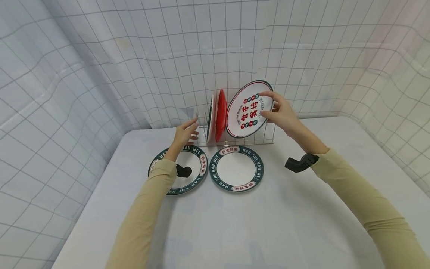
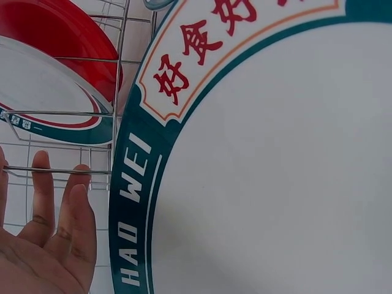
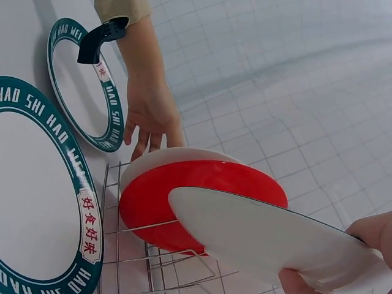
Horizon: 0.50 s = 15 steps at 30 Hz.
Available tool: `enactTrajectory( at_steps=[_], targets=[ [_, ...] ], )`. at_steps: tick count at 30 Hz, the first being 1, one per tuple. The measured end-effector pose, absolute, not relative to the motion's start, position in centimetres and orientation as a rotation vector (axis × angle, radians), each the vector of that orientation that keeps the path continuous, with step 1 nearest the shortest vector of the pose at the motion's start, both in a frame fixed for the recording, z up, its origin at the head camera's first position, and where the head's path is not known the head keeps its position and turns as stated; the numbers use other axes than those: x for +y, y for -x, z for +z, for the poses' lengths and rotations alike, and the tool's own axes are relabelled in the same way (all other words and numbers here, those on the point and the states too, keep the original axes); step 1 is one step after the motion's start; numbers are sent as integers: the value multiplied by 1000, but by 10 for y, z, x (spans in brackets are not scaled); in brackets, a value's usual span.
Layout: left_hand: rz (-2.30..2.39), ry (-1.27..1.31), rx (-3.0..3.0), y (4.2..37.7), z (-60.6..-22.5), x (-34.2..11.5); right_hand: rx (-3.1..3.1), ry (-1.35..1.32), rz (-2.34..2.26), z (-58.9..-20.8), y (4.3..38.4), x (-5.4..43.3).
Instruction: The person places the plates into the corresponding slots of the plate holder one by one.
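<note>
Along the far edge of the bench [image 1: 218,224], my right hand [image 1: 281,112] pinches the lettered white plate [image 1: 237,108] at its right rim, thumb apart from the fingers, holding it tilted at the wire rack [image 1: 268,141]. Just left of it, a red plate [image 1: 221,116] and a white plate [image 1: 211,121] stand in the rack. My left hand [image 1: 183,134], fingers loosely spread, holds nothing by the rack's left end; whether it touches the wire, I cannot tell. Two green-rimmed plates [image 1: 236,168] lie side by side before the rack.

There's a red plate [image 1: 221,116], a red-lettered white plate [image 1: 248,108] and white plates [image 1: 236,168] with green rims.
</note>
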State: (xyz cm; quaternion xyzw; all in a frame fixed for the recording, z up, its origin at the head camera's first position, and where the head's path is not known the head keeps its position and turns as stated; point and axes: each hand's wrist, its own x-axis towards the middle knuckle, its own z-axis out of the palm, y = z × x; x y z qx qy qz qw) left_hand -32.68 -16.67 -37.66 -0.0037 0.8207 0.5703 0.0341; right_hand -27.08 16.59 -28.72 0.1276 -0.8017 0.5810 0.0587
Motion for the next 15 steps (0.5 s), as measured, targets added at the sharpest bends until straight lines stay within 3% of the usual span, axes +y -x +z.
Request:
enactTrajectory(
  at_steps=[15],
  targets=[
    [1765, 22, 2528, 328, -377, -166, -2464, -416, 1618, -285, 271, 141]
  ],
)
